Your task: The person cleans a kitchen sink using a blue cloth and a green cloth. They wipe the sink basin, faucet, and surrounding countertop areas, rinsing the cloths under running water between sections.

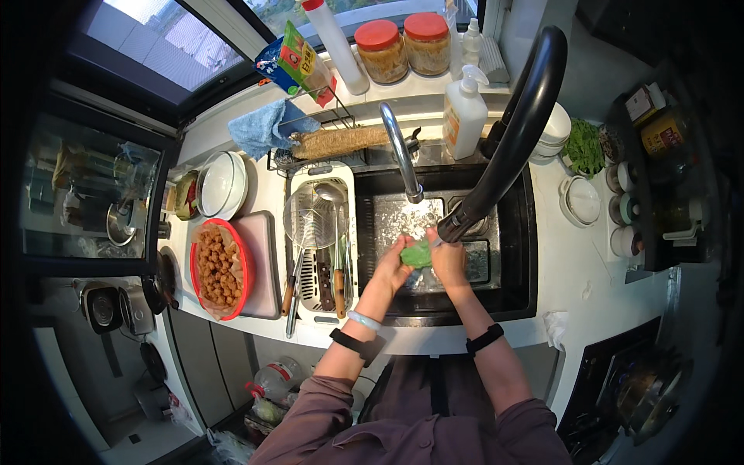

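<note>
Both hands are over the black sink (514, 279), below the tip of the large black faucet (526, 139). My left hand (396, 264) holds one side of a green item (416, 254), perhaps a cloth or a leaf. My right hand (447, 260) is at its other side, right under the black spout, with water seeming to run there. How far its fingers close on the green item is hard to see. A thin chrome faucet (401, 151) stands behind the hands. The sink's bottom looks wet and shiny.
Left of the sink, a white drain basket (322, 168) holds a wire skimmer (308, 218) and a ladle (330, 193). Farther left are a chopping board (261, 261) and a red basket (248, 273) of browned food pieces. A pump bottle (465, 116) stands behind the sink; a stove (587, 372) is at lower right.
</note>
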Motion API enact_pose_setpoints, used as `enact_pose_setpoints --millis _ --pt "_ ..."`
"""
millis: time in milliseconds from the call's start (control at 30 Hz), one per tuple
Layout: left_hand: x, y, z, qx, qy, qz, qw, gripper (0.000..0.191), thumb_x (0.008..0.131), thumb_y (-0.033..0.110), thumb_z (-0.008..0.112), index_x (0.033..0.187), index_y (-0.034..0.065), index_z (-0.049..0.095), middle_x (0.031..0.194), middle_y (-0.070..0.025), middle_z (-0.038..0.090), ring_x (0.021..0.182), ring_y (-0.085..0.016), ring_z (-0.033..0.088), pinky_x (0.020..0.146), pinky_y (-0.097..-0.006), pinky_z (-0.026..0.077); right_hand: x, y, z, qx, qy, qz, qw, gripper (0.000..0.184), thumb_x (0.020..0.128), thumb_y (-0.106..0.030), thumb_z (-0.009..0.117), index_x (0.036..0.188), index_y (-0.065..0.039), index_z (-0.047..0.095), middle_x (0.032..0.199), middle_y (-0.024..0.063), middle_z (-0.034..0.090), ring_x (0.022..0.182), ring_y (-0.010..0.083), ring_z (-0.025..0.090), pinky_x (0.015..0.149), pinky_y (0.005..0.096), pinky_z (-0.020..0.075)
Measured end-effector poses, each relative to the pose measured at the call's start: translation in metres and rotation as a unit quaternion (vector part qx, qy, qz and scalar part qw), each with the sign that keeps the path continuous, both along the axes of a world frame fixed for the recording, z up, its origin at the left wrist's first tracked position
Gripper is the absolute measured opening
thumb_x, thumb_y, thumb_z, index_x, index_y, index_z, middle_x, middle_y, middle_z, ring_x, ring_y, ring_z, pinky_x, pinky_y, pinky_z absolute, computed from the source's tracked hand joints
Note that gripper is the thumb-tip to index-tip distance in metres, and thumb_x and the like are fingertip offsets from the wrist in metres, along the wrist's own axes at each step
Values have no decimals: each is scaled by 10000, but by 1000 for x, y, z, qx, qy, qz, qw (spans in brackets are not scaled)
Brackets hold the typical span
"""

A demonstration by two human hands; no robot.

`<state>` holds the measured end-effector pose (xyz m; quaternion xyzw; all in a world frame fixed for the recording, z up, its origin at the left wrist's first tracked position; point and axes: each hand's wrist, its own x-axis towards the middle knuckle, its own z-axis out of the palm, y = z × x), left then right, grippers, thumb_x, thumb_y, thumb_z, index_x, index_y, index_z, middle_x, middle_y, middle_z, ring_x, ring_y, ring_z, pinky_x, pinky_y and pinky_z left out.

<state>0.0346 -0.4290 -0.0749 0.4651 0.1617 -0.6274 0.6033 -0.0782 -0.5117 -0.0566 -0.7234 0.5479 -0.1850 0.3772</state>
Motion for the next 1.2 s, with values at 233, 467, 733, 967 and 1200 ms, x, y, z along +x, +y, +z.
enact_pose_setpoints --millis 233,467,733,967,1200 --pt "-8 -16 -12 -136 186 -28 973 563 977 464 365 1285 -2 434 1211 -226 548 1105 -364 544 979 -489 417 -9 35 41 -58 -55 134 988 390 833 -5 516 1218 -66 505 1067 206 591 940 387 547 816 447 452" --pt "-15 -52 -28 -45 197 -44 978 358 952 223 336 1143 -11 528 1055 -208 608 943 -325 617 893 -490 489 -36 61 55 -32 -167 18 985 253 807 38 514 1037 -24 601 1033 163 621 966 371 565 842 427 462" --pt "-20 -39 -33 -5 -13 -140 990 288 979 304 427 1066 69 569 1017 -131 624 969 -223 601 831 -425 509 -12 25 28 287 -294 -44 911 227 953 -195 525 952 20 596 1014 128 643 897 205 603 768 313 493" --pt "-20 -34 -13 -5 95 -14 995 290 975 293 449 1130 76 564 1091 -112 621 994 -229 607 867 -420 505 67 -16 -18 572 -648 -275 422 424 975 -269 396 1274 29 421 1175 205 588 1101 317 575 1030 427 412" --pt "-10 2 -24 -121 -502 -344 784 289 958 123 395 1208 35 510 1157 -112 566 1119 -199 519 950 -267 431 13 48 40 45 -265 205 941 152 861 -113 541 871 -82 689 977 96 645 1087 254 549 987 382 361"
